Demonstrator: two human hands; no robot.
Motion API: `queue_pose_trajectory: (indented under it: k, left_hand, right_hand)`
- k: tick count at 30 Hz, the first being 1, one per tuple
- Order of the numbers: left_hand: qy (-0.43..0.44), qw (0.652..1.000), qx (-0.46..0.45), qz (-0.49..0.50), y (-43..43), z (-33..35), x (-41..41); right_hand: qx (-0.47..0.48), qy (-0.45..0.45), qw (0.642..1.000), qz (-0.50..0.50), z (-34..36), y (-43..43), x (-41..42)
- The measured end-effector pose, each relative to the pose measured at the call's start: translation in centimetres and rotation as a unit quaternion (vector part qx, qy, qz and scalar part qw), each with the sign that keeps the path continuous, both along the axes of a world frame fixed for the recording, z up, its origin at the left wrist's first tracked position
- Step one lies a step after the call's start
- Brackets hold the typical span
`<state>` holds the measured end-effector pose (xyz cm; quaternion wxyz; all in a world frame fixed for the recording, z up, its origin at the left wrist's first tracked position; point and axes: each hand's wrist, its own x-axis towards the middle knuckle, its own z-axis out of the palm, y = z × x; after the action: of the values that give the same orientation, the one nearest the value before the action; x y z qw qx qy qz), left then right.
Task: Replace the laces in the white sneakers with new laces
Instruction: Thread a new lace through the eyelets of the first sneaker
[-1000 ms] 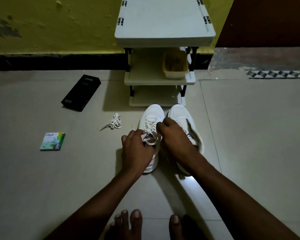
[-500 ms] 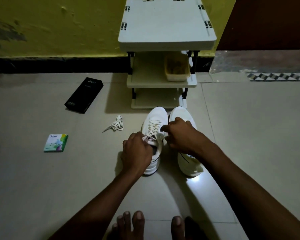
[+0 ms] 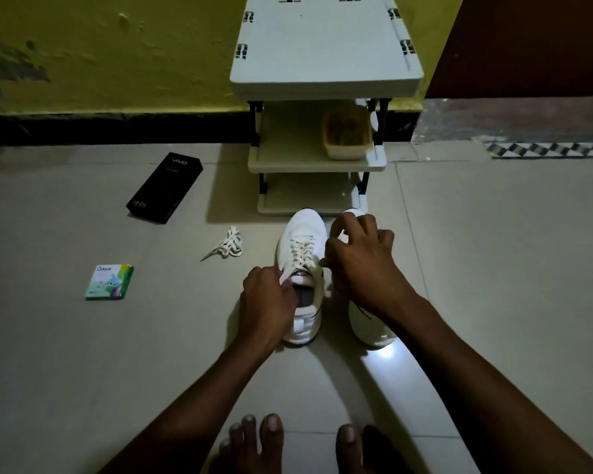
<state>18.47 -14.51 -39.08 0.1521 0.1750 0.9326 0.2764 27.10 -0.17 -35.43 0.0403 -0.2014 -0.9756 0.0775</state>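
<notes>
Two white sneakers stand side by side on the floor. The left sneaker [image 3: 303,234] is laced with a cream lace [image 3: 302,249] crossing up to its top eyelets. My left hand [image 3: 266,302] pinches the lace's left end at the shoe's collar. My right hand [image 3: 360,265] pinches the right end beside the top eyelet and covers most of the right sneaker [image 3: 368,323], whose heel and toe show. A bundled white lace [image 3: 228,246] lies loose on the floor to the left of the shoes.
A small white shoe rack [image 3: 326,46] stands just behind the sneakers, with a beige basket [image 3: 346,136] on its middle shelf. A black phone box [image 3: 165,188] and a green packet [image 3: 109,281] lie on the tiled floor at left. My bare toes [image 3: 257,439] are at the bottom edge.
Both hands have drawn apart, pulling the lace ends outward; the loop seen earlier at the shoe's top is gone. My right hand moved right and up, over the right sneaker.
</notes>
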Motion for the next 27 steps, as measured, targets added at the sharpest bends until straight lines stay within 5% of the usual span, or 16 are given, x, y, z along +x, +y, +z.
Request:
queue_pose_trajectory:
  k: [5,8,12,15,19,23,27]
  left_hand:
    - [0.006,0.999,0.034,-0.02,-1.1,1.7,0.5]
    - [-0.074,0.993,0.096,0.002,-1.3,2.9,-0.3]
    - [-0.147,0.956,0.253,0.009,-1.5,5.5,-1.9]
    - [-0.153,0.938,0.31,-0.038,-1.6,7.7,-2.6]
    - [-0.248,0.907,0.333,-0.07,-1.7,8.2,-3.4]
    - [-0.314,0.868,0.382,-0.039,-1.4,8.3,-3.2]
    - [-0.219,0.898,0.378,-0.053,-1.1,8.6,-3.4]
  right_hand:
    - [-0.093,0.013,0.995,-0.026,0.4,0.3,0.3]
    - [-0.194,0.043,0.979,-0.046,0.4,0.5,0.2]
    - [-0.457,0.191,0.865,-0.082,1.1,0.5,0.5]
    - [-0.569,0.249,0.777,-0.102,2.1,0.5,0.8]
    - [-0.613,0.29,0.725,-0.119,2.6,0.4,0.6]
    - [-0.569,0.33,0.746,-0.104,3.0,0.1,0.3]
    - [-0.531,0.376,0.755,-0.079,3.7,-0.2,0.0]
